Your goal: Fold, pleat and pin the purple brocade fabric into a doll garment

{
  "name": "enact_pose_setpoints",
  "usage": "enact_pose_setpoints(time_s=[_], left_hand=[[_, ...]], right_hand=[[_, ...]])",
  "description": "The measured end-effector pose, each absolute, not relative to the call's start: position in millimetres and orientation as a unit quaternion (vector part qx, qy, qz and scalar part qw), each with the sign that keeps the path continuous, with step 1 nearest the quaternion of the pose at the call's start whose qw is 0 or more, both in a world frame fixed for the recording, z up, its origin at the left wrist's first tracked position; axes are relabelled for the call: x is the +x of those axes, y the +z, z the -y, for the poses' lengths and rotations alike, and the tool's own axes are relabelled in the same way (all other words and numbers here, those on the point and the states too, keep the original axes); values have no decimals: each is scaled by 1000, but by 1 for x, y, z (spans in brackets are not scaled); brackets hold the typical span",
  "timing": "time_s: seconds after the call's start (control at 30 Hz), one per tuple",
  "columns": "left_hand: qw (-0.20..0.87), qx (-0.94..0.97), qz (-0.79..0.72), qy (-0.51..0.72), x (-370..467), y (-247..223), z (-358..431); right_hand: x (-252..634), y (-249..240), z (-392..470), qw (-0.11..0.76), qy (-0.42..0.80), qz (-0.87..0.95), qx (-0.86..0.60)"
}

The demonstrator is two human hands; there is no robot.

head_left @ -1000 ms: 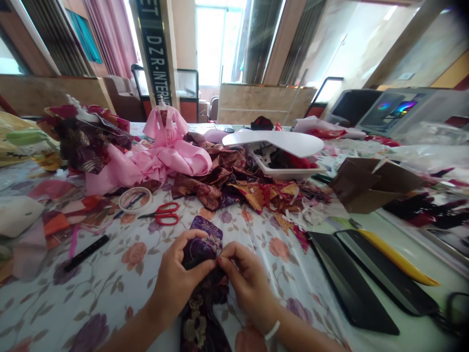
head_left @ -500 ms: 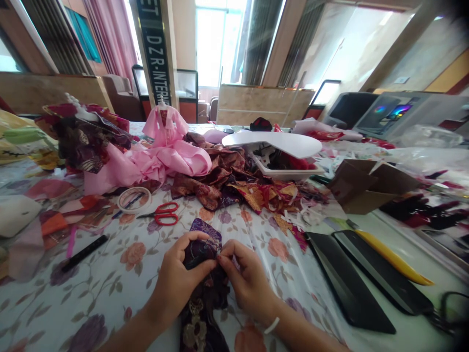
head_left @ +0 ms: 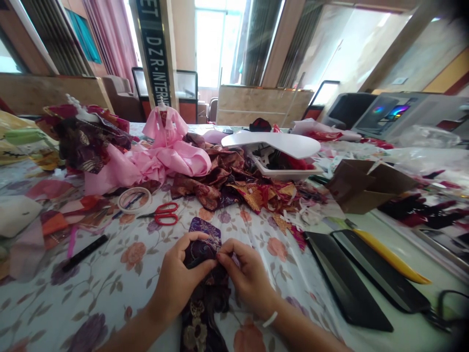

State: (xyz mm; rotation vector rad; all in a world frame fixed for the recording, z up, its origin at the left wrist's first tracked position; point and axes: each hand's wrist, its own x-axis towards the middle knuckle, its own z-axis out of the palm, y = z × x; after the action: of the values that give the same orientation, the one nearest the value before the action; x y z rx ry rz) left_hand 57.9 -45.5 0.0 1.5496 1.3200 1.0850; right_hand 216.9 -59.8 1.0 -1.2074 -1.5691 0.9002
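A dark purple patterned fabric piece (head_left: 202, 248) is held above the flowered tablecloth (head_left: 146, 274). My left hand (head_left: 179, 274) grips its left side, fingers behind and thumb across the front. At its right edge, my right hand (head_left: 245, 271) is closed in a pinch between thumb and forefinger; whether a small tool is in the pinch is too small to tell. Dark cloth with gold flower shapes (head_left: 198, 322) hangs below both hands toward the bottom edge. Red-handled scissors (head_left: 166, 213) lie beyond my left hand.
A tape roll (head_left: 134, 201) and a black strip (head_left: 85, 253) lie left. Pink fabric (head_left: 157, 164), brown fabric (head_left: 220, 171) and a white tray (head_left: 289, 172) stand behind. At right are a cardboard box (head_left: 366, 186), black flat pieces (head_left: 348, 283) and a yellow-handled tool (head_left: 392, 256).
Both hands keep nearly the same position and hold on the fabric. The dark cloth below them has shifted slightly.
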Motion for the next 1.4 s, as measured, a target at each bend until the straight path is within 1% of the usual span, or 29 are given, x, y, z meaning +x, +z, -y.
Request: enact_pose_setpoints(time_s=[0.17, 0.37, 0.43, 0.57, 0.63, 0.8, 1.0, 1.13, 1.3, 1.4], left_hand=[[418, 597, -526, 437, 56, 3, 43], [422, 605, -516, 435, 55, 4, 42], [442, 596, -514, 429, 55, 4, 42], [500, 554, -504, 435, 53, 3, 40], [510, 543, -496, 446, 53, 2, 40], [500, 566, -491, 434, 53, 3, 40], [494, 567, -489, 443, 53, 3, 38], [503, 559, -494, 437, 50, 2, 35], [511, 563, -497, 419, 51, 2, 36], [520, 564, -493, 410, 52, 3, 37]], right_hand=[[217, -1, 57, 473, 420, 595, -496], [215, -1, 60, 477, 370, 633, -485], [214, -3, 60, 482, 372, 629, -483], [214, -8, 60, 488, 417, 605, -472], [214, -9, 60, 484, 435, 600, -465], [212, -10, 61, 476, 412, 619, -470], [214, -7, 57, 479, 453, 591, -464], [219, -4, 55, 496, 421, 586, -484], [218, -5, 57, 476, 405, 611, -486], [216, -8, 59, 478, 391, 627, -475]])
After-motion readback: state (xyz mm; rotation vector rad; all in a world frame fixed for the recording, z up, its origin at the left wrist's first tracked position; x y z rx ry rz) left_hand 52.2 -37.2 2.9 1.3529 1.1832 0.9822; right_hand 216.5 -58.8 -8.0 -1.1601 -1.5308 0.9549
